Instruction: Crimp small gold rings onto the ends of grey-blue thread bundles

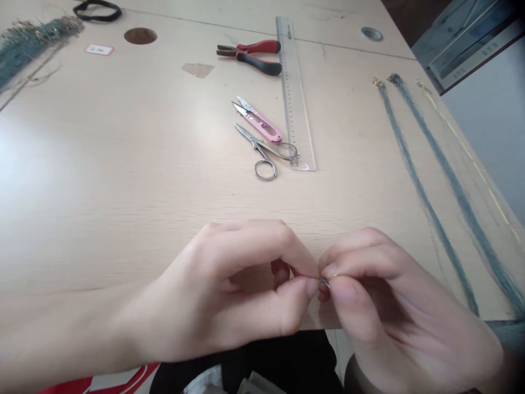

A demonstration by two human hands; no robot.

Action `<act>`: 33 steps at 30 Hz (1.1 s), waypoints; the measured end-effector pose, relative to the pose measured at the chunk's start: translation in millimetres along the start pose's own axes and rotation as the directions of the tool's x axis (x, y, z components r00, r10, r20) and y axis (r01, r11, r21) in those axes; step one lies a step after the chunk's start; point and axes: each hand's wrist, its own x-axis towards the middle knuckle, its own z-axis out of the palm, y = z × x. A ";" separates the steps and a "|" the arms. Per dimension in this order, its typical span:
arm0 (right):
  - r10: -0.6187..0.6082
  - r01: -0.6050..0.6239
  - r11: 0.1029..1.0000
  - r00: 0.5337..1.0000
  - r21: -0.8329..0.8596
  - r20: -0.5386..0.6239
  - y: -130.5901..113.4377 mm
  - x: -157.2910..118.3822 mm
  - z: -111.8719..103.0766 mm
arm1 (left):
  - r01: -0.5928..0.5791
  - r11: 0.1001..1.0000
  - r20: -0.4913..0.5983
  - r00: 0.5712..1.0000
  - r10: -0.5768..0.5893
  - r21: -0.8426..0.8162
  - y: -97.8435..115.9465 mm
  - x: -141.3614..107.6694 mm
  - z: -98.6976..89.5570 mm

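Observation:
Near the table's front edge, my left hand (pixel 241 279) and my right hand (pixel 389 301) meet with thumbs and index fingers pinched. Between the fingertips shows a tiny bit of thin bluish and gold-coloured thread (pixel 324 282). Both pinches close on it, and most of it is hidden by the fingers. To the right of my right hand, two long bundles of blue-grey threads (pixel 426 200) lie stretched down the table, with a pale yellow strand (pixel 476 156) beside them.
Scissors (pixel 255 145), pink thread snips (pixel 262 125) and a clear ruler (pixel 294 98) lie beyond my hands. Behind them are red-and-black pliers (pixel 254 54). A thick bluish thread bundle (pixel 35 46), a black band (pixel 97 11) and a round table hole (pixel 140 36) are at the far left.

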 end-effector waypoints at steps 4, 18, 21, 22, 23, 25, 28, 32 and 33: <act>-0.022 0.025 0.998 0.998 -0.061 0.055 2.1 2.3 -7.4 | 0.019 0.999 0.003 1.000 -0.019 -0.027 0.8 2.0 0.4; -0.026 0.035 0.997 0.992 -0.075 0.121 3.7 0.1 -10.8 | 0.048 0.997 0.014 0.999 -0.047 -0.057 0.7 1.4 -0.1; -0.032 0.042 0.996 0.993 -0.082 0.116 4.2 0.2 -11.1 | 0.045 0.998 0.013 0.999 -0.045 -0.041 1.3 0.1 -0.7; -0.031 0.041 0.996 0.992 -0.081 0.120 4.2 0.4 -10.9 | 0.043 0.998 0.012 0.999 -0.043 -0.037 1.4 -0.3 -0.7; -0.030 0.040 0.996 0.992 -0.080 0.120 4.1 0.6 -10.7 | 0.039 0.999 0.013 0.999 -0.038 -0.037 1.4 -0.7 -0.7; -0.028 0.037 0.996 0.993 -0.075 0.112 3.7 1.0 -10.2 | 0.039 0.998 0.017 0.999 -0.038 -0.040 1.3 -1.4 -0.5; -0.027 0.035 0.997 0.995 -0.072 0.099 2.6 1.2 -8.6 | 0.049 0.998 0.028 0.998 -0.048 -0.050 1.2 -1.6 -0.6; -0.001 0.003 0.998 0.999 -0.062 0.035 0.6 -0.3 -5.5 | 0.064 0.997 0.028 0.998 -0.062 -0.049 1.6 0.2 -1.3; 0.003 -0.002 0.998 1.000 -0.059 0.018 0.3 -0.7 -5.2 | 0.062 0.997 0.029 0.998 -0.061 -0.050 1.6 1.0 -1.3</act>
